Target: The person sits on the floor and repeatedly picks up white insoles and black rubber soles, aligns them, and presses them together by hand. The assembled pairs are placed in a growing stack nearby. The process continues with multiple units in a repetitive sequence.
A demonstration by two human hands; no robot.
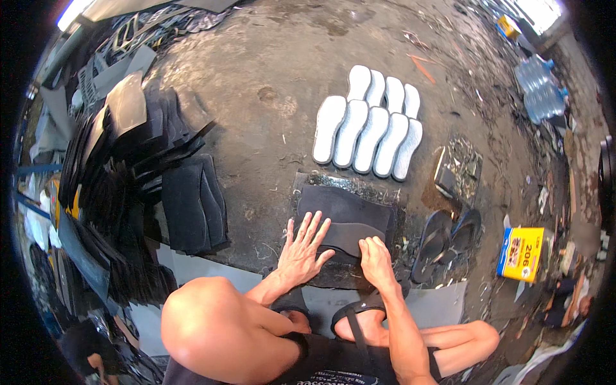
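A black foam sheet (344,203) with a wavy edge lies on a dark board (346,280) on the ground in front of me. A dark grey sole-shaped piece (350,237) rests along its near side. My left hand (300,251) is spread open, palm down, with its fingertips on the left end of these pieces. At the right end of the grey piece, my right hand (377,263) is closed, its fingers curled together against the edge. What sits inside those fingers is hidden.
White-topped soles (353,133) stand in two rows beyond the board. Black sheets (192,204) and a tall dark stack (102,173) lie at left. Black flip-flops (433,242), a yellow box (521,254), a scrap-covered block (458,170) and clear plastic bottles (540,90) are at right.
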